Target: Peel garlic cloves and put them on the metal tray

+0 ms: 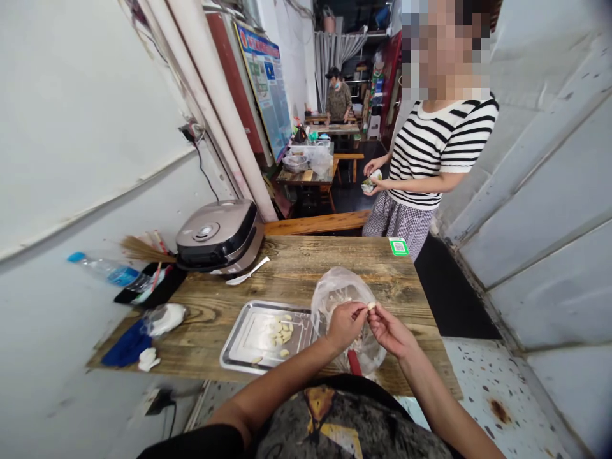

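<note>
My left hand (pixel 345 324) and my right hand (pixel 389 330) meet over a clear plastic bag (pixel 337 290) on the wooden table (pixel 306 268). Both pinch one small pale garlic clove (pixel 371 306) between their fingertips. To the left of the bag lies a metal tray (pixel 243 338) with several peeled cloves (pixel 281 330) in it. A red handle (pixel 354 362) pokes out under the bag near my body.
A grey electric cooker (pixel 217 234) and a white spoon (pixel 248 273) sit at the table's far left. A water bottle (pixel 112 273), blue cloth (pixel 127 346) and small bag (pixel 165 317) line the left edge. A person in a striped shirt (pixel 437 150) stands beyond the table holding something.
</note>
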A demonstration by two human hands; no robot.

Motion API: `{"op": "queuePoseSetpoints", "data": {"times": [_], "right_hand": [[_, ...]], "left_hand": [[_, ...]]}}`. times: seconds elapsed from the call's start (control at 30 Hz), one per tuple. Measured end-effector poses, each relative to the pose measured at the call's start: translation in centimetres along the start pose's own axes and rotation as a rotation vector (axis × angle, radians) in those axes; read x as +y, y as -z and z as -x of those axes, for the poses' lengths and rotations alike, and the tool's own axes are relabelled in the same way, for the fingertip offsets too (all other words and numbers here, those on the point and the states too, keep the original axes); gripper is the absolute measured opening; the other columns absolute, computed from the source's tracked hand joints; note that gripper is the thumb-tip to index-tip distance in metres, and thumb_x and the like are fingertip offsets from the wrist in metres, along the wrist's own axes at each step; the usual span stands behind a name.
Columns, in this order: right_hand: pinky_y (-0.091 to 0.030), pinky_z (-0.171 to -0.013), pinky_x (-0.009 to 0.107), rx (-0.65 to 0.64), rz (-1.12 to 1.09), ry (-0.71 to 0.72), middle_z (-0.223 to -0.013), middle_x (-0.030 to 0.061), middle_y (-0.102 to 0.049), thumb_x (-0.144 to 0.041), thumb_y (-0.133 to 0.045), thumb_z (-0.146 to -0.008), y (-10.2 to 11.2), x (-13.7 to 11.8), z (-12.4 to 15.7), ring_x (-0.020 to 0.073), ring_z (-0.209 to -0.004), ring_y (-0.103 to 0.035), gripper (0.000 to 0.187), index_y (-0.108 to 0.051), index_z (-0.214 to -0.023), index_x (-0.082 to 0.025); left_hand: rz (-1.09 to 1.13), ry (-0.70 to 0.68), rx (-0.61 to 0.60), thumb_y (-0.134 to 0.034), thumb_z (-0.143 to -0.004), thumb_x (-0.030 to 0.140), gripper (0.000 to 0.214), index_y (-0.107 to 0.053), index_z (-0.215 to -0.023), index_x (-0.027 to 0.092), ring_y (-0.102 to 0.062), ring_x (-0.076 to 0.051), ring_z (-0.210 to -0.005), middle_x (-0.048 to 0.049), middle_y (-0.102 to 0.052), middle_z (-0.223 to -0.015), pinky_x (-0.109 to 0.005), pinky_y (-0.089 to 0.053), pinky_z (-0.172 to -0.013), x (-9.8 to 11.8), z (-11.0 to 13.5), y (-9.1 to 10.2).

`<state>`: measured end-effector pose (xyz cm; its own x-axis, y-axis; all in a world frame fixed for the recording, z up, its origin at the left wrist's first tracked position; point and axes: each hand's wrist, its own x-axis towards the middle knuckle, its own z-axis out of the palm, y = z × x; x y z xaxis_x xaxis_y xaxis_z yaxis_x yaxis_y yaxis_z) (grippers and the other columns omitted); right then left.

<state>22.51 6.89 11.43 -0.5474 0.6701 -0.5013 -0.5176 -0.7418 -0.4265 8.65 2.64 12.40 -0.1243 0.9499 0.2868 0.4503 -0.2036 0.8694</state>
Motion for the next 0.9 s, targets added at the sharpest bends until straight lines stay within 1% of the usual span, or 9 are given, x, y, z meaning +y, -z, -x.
{"op": "queuePoseSetpoints", "data": {"times": [0.07,0.17,0.33,0.4,0.47,0.53,0.6,0.7,0.9], "right_hand": [[-0.046,-0.05,0.011,0.017,-0.008,0.007,-0.063,0.0002,-0.061,-0.018,-0.069,-0.072,-0.1,0.0,0.0,0.0042,-0.053,-0.053,0.008,-0.063,-0.071,-0.013],[-0.046,-0.049,0.012,0.012,0.037,0.03,-0.062,-0.0005,-0.061,-0.021,-0.07,-0.072,-0.1,0.0,0.0,0.0049,-0.053,-0.054,0.01,-0.063,-0.07,-0.014],[-0.046,-0.05,0.015,-0.005,0.179,0.091,-0.068,0.0009,-0.064,-0.027,-0.071,-0.071,-0.1,-0.1,0.4,0.0081,-0.06,-0.058,0.015,-0.064,-0.074,-0.015],[-0.046,-0.051,0.016,-0.002,0.225,0.093,-0.068,0.0012,-0.065,-0.029,-0.071,-0.071,0.0,-0.3,0.6,0.0092,-0.061,-0.06,0.015,-0.064,-0.074,-0.016],[-0.046,-0.05,0.016,-0.02,0.263,0.081,-0.067,0.0012,-0.065,-0.029,-0.07,-0.071,0.2,-0.4,0.8,0.0089,-0.058,-0.058,0.014,-0.064,-0.074,-0.016],[-0.045,-0.049,0.016,-0.06,0.295,0.071,-0.068,0.0011,-0.064,-0.03,-0.069,-0.072,0.3,-0.5,0.9,0.0077,-0.055,-0.055,0.014,-0.065,-0.074,-0.016],[-0.044,-0.048,0.016,-0.089,0.321,0.079,-0.067,0.0005,-0.062,-0.03,-0.069,-0.072,0.3,-0.4,0.9,0.0066,-0.052,-0.052,0.013,-0.066,-0.074,-0.017],[-0.042,-0.049,0.017,-0.113,0.355,0.094,-0.067,-0.0003,-0.059,-0.028,-0.071,-0.07,0.5,-0.3,1.0,0.0058,-0.052,-0.049,0.013,-0.067,-0.076,-0.017],[-0.041,-0.053,0.019,-0.172,0.414,0.122,-0.069,-0.0003,-0.059,-0.032,-0.07,-0.069,0.8,-0.3,1.1,0.0069,-0.056,-0.049,0.018,-0.068,-0.082,-0.018]], "left_hand": [[-0.013,-0.006,0.003,-0.051,-0.082,0.028,0.022,-0.069,-0.089,0.018,-0.062,-0.016,-0.077,-0.0067,-0.069,-0.086,-0.026,-0.046,-0.074,-0.1,0.0,0.0],[-0.005,0.008,0.011,-0.051,-0.082,0.029,0.024,-0.068,-0.094,0.018,-0.062,-0.017,-0.081,-0.0071,-0.069,-0.09,-0.027,-0.047,-0.077,-0.3,0.0,-0.1],[0.072,-0.1,0.003,-0.05,-0.084,0.027,0.023,-0.069,-0.094,0.019,-0.062,-0.015,-0.083,-0.005,-0.069,-0.09,-0.027,-0.046,-0.08,-0.5,0.0,0.0],[0.095,-0.094,-0.002,-0.052,-0.083,0.027,0.023,-0.068,-0.097,0.018,-0.062,-0.015,-0.081,-0.0056,-0.069,-0.089,-0.026,-0.046,-0.079,-0.6,0.0,0.1],[0.107,-0.087,-0.027,-0.052,-0.083,0.026,0.025,-0.067,-0.101,0.017,-0.061,-0.014,-0.08,-0.0061,-0.069,-0.087,-0.026,-0.047,-0.077,-0.7,0.0,0.0],[0.098,-0.106,-0.06,-0.05,-0.084,0.025,0.024,-0.067,-0.1,0.018,-0.061,-0.014,-0.082,-0.0059,-0.068,-0.088,-0.025,-0.047,-0.077,-0.7,0.0,-0.1],[0.065,-0.123,-0.058,-0.049,-0.084,0.024,0.024,-0.068,-0.098,0.019,-0.061,-0.014,-0.084,-0.0056,-0.068,-0.09,-0.025,-0.046,-0.079,-0.5,0.1,-0.2],[0.009,-0.111,-0.029,-0.048,-0.084,0.023,0.023,-0.068,-0.096,0.019,-0.061,-0.014,-0.083,-0.0053,-0.068,-0.089,-0.025,-0.046,-0.079,-0.2,0.2,-0.2],[-0.037,-0.04,-0.013,-0.05,-0.082,0.023,0.021,-0.069,-0.09,0.018,-0.06,-0.014,-0.078,-0.0053,-0.068,-0.084,-0.025,-0.046,-0.076,0.1,0.0,-0.2]]}}
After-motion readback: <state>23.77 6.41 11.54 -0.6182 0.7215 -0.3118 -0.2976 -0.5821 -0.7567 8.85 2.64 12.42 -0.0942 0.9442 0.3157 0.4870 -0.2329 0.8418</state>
